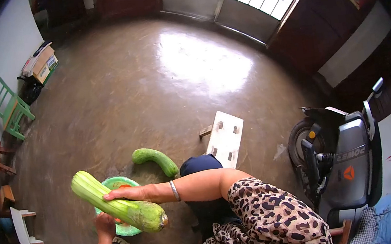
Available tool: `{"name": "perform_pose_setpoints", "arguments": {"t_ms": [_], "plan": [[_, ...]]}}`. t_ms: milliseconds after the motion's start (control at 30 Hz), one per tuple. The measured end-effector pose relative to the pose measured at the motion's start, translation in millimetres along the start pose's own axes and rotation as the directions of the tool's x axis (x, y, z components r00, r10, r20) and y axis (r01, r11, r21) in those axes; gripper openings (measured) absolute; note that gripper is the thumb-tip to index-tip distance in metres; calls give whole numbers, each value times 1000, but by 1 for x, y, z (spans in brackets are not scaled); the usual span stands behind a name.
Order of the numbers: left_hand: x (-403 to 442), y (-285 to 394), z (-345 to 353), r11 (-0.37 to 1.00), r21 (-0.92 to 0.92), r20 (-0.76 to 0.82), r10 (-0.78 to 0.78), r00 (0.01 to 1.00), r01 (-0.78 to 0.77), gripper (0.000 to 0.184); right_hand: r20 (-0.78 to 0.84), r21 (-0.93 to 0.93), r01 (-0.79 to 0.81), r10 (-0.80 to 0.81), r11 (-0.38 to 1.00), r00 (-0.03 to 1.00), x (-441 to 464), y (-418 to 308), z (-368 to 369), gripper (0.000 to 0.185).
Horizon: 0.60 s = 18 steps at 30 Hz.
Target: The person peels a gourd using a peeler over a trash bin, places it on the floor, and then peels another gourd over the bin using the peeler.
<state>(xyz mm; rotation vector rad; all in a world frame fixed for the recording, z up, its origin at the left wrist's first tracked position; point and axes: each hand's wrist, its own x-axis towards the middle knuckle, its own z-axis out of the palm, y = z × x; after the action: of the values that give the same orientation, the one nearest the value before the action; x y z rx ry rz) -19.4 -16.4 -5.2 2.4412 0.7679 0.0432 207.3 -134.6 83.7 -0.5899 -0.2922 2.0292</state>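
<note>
A long, pale green squash [117,200] with lengthwise stripes lies slantwise above a green basin [134,231]. My right hand [127,194] reaches across the squash from the right, with its fingers closed over the upper side. Below the squash, next to the basin's left rim, my left hand [104,225] is closed. Its fingertips are partly hidden, so what they grip is unclear. Something orange-red shows inside the basin, mostly covered by the squash. A second, curved green squash [155,161] rests on the floor beyond the basin.
A white wooden bench [226,135] stands in front of my knee. At the right is a grey scooter [354,161]. Along the left wall are a green chair [10,108], cardboard boxes [44,63] and small stools [22,228]. Barred glass doors [220,3] are at the back.
</note>
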Motion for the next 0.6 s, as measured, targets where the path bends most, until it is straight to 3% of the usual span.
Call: {"name": "perform_pose_setpoints", "arguments": {"t_ms": [133,200,333,533,600], "plan": [[4,0,6,998,52,-40,44,998,-42,43,-34,-56,68,-70,996,997,2,-2,-7,52],[5,5,0,993,53,-12,107,994,-106,49,-46,-255,225,-245,940,969,0,-5,-7,49],[5,14,-5,992,62,-52,111,992,-108,50,-40,-223,264,-279,938,959,-11,-9,-2,48],[4,23,-9,988,-156,-39,-25,999,19,39,-56,-220,345,-365,912,929,2,1,-20,48],[2,28,-12,978,209,-27,-9,1000,15,35,-79,-114,204,-214,972,974,-3,-2,-20,51]]}}
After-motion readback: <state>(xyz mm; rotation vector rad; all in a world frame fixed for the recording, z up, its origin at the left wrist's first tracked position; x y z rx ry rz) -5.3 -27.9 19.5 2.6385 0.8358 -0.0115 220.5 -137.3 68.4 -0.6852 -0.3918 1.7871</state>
